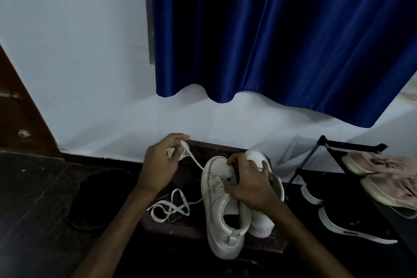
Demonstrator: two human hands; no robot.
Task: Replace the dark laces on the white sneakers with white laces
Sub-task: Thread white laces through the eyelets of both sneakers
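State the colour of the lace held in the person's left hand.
White. The lace shows best in the head view.

A pale wall [79,52] faces me, bluish in the dim light. A deep blue curtain [282,29] hangs in folds over its upper right part, its wavy hem ending well above the floor [33,198], which is dark. A grey frame [149,18] shows along the curtain's left edge. At my left stands a brown wooden door [15,108]. A dark skirting [90,157] runs along the foot of the wall. The worktop [180,230] before me is dark wood. To my right, a black rack [352,144] holds pink shoes [383,165], with black white-striped shoes [352,221] lower down.
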